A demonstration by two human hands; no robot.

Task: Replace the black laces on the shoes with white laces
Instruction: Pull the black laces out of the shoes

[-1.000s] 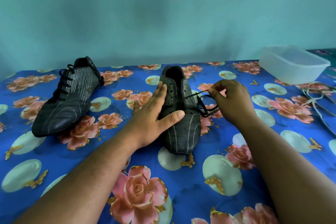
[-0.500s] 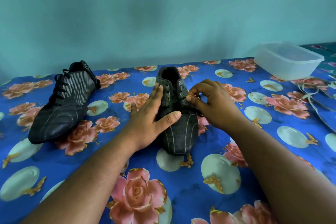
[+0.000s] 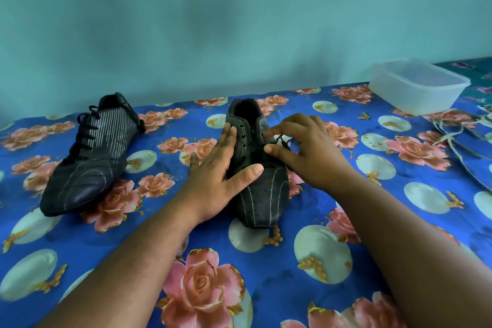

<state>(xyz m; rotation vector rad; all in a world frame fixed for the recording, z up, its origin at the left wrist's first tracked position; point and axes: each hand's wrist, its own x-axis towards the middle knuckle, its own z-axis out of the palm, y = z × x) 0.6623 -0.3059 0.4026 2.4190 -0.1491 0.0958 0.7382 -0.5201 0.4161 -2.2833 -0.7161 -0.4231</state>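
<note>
A blue tablecloth printed with pink roses and pale circles [image 3: 266, 269] covers the table, whose far edge meets a plain teal wall [image 3: 239, 21]; broad bare cloth lies in front of the shoes and between them. Toward the right edge a clear rectangular plastic container [image 3: 418, 88] stands near the back, with the loose white laces [image 3: 452, 138] strewn just in front of it, well apart from the hands. The left hand [image 3: 221, 168] lies flat with straight fingers pressed together along the left side of the dark grey striped shoe in the middle [image 3: 262, 192], its thumb stretched across the shoe's vamp. The right hand [image 3: 306, 152] hovers over the same shoe's right side, thumb and forefinger curled and pinching the black lace [image 3: 282, 141] beside the lower eyelets. This shoe points toe toward the viewer, its upper eyelets bare. A second dark grey striped shoe [image 3: 90, 154], fully laced in black, lies on its side at the left, untouched.
</note>
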